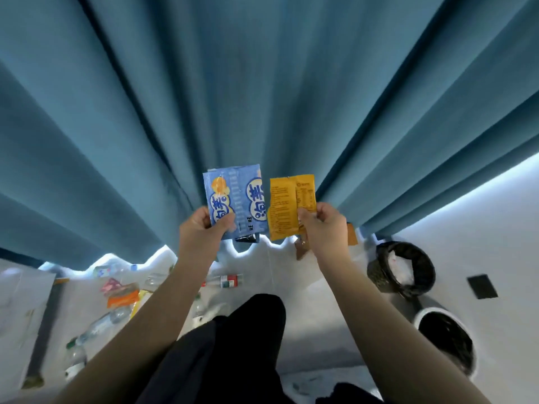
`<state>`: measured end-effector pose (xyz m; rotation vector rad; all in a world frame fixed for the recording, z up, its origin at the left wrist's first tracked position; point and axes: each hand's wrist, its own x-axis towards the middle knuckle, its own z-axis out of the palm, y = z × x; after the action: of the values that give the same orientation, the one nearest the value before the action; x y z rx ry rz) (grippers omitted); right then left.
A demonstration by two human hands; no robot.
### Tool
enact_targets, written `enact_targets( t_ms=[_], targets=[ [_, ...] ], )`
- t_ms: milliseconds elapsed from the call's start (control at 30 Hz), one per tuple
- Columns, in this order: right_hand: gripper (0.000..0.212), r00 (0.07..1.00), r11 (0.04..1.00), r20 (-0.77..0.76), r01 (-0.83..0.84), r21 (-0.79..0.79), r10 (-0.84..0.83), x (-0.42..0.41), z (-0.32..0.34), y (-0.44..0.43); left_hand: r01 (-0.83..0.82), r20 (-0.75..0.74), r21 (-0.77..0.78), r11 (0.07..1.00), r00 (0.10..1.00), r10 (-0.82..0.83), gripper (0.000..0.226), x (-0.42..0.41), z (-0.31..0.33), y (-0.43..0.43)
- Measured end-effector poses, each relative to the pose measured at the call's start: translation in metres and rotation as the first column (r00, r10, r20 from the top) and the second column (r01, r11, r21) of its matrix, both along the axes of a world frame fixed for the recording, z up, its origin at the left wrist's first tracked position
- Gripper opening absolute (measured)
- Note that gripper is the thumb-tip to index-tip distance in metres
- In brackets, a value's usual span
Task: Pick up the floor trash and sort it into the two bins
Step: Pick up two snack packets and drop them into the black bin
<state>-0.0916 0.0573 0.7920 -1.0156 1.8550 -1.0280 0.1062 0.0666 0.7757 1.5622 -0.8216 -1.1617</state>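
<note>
My left hand (pixel 201 228) grips a blue snack wrapper (pixel 237 201) by its lower left corner and holds it up in front of the curtain. Beside it, my right hand (pixel 323 225) pinches a yellow-orange sachet (pixel 287 205) by its lower right edge. The two packets hang side by side, almost touching. On the floor at the right stand two bins: a dark mesh bin (pixel 376 275) with white trash inside, and nearer to me a white bin (pixel 420 316) with a black liner.
A teal curtain (pixel 262 97) fills the view ahead. On the white floor at the left lie several plastic bottles (pixel 99 328), an orange wrapper (pixel 122 298) and a pink packet (pixel 110 285). A small bottle (pixel 226 281) lies between my arms. My dark trouser leg (pixel 242 339) is below.
</note>
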Motion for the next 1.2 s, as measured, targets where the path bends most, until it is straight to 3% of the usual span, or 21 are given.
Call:
enact_targets(
  t_ms=[533,833,1000,1200],
  targets=[
    [0.02,0.932,0.933,0.043,0.36,0.029,-0.36,-0.247,-0.021,-0.079,0.416,0.12,0.027,0.909,0.902,-0.416,0.01,-0.253,-0.019,-0.142],
    [0.016,0.781,0.772,-0.075,0.625,0.116,-0.62,-0.415,-0.04,-0.064,0.681,0.15,0.111,0.724,0.709,-0.689,0.01,-0.424,-0.035,-0.191],
    [0.013,0.728,0.684,-0.129,0.68,0.265,-0.673,-0.489,-0.081,-0.032,0.759,0.144,0.224,0.611,0.595,-0.791,0.012,-0.503,-0.065,-0.191],
    [0.022,0.797,0.659,-0.179,0.584,0.474,-0.577,-0.588,-0.129,-0.009,0.761,0.162,0.357,0.542,0.521,-0.838,0.022,-0.612,-0.114,-0.175]
  ],
)
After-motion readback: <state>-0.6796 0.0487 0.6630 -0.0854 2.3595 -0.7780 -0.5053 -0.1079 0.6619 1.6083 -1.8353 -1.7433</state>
